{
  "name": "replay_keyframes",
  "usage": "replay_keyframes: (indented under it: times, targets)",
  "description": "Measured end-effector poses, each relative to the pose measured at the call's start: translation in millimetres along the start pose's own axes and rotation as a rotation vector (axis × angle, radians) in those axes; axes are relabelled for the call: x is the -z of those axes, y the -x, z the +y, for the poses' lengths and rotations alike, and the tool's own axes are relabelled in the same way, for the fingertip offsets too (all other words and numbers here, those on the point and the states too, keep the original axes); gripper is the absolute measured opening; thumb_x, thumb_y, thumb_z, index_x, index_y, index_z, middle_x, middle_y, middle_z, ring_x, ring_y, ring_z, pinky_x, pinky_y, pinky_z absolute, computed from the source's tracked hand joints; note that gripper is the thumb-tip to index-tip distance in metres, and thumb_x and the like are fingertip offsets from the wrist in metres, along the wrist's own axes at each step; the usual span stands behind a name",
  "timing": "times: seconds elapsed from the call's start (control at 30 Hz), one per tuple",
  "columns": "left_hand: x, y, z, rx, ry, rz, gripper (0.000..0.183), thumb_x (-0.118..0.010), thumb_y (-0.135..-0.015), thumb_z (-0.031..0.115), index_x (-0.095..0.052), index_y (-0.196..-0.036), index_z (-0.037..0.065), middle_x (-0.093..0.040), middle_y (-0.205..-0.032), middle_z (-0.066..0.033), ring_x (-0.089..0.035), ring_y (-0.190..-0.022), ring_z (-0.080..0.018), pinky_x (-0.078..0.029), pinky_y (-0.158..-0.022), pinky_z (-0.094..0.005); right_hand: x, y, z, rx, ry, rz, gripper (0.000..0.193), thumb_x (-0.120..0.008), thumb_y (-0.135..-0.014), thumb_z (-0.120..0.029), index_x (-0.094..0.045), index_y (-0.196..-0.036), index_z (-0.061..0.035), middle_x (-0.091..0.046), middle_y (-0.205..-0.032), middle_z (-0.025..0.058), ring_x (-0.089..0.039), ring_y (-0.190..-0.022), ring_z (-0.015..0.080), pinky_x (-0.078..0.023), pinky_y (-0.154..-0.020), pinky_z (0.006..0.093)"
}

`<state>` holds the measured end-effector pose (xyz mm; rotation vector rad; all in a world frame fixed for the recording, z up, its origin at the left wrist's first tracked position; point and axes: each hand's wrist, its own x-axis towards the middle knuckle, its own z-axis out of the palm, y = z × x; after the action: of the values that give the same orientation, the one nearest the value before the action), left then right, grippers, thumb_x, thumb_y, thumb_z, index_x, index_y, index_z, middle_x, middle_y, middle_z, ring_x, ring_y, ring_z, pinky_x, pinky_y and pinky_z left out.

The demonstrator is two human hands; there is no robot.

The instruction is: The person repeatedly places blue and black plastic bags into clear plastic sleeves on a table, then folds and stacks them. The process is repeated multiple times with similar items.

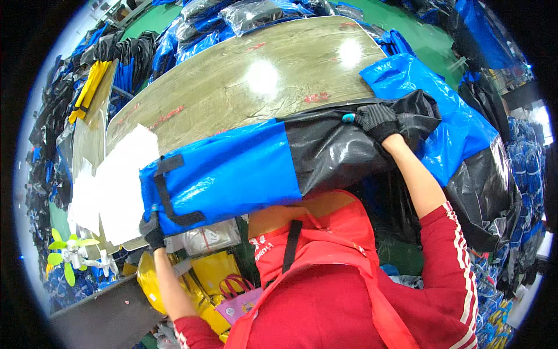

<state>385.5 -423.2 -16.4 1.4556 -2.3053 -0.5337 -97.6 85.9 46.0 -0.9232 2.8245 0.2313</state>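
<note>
A long blue and black waterproof bag (244, 168) lies across the near edge of a wood-patterned table (256, 75). My left hand (152, 230), in a black glove, grips the bag's blue end beside a black strap (168, 192). My right hand (379, 120), also gloved, clutches the crumpled black end of the bag. A small teal object (348, 118) shows just left of my right hand's fingers. I wear a red top and a red apron.
A stack of white sheets (116, 186) lies on the table's left end. A second blue and black bag (465, 151) hangs at the right. Piles of bagged blue and black goods (197, 23) surround the table. Yellow items (203, 279) and a green fan (70, 250) sit below left.
</note>
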Motion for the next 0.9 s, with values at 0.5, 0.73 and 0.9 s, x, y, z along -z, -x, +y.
replay_keyframes:
  times: [0.5, 0.73, 0.9]
  targets:
    - [-143, 108, 278, -1.111, -0.13, -0.187, 0.072, -0.059, -0.079, 0.034, -0.04, -0.138, -0.002, -0.036, -0.148, -0.0197, -0.025, -0.141, -0.0349, -0.002, -0.116, -0.0575, 79, 69, 73, 0.094, -0.14, -0.126, 0.065, -0.06, -0.076, -0.067, -0.069, -0.11, -0.0119, -0.067, -0.106, 0.0183, -0.063, -0.097, 0.0349, -0.048, -0.088, 0.0432]
    - [-123, 116, 310, -1.094, -0.214, -0.173, 0.071, -0.056, -0.087, 0.036, -0.034, -0.142, -0.002, -0.03, -0.151, -0.02, -0.02, -0.143, -0.0344, -0.002, -0.116, -0.0567, -25, 74, 115, -0.052, -0.213, -0.014, 0.059, -0.05, -0.083, -0.066, -0.073, -0.09, -0.0125, -0.069, -0.087, 0.0158, -0.065, -0.08, 0.0359, -0.049, -0.079, 0.0449]
    - [-149, 171, 396, -1.456, 0.052, -0.453, 0.082, -0.05, -0.079, 0.068, -0.049, -0.135, 0.009, -0.031, -0.149, -0.0223, -0.021, -0.14, -0.045, -0.004, -0.112, -0.0635, -6, 56, 103, -0.063, -0.099, -0.116, 0.052, -0.051, -0.085, -0.056, -0.073, -0.09, -0.0095, -0.071, -0.089, 0.0156, -0.068, -0.078, 0.0342, -0.052, -0.074, 0.0479]
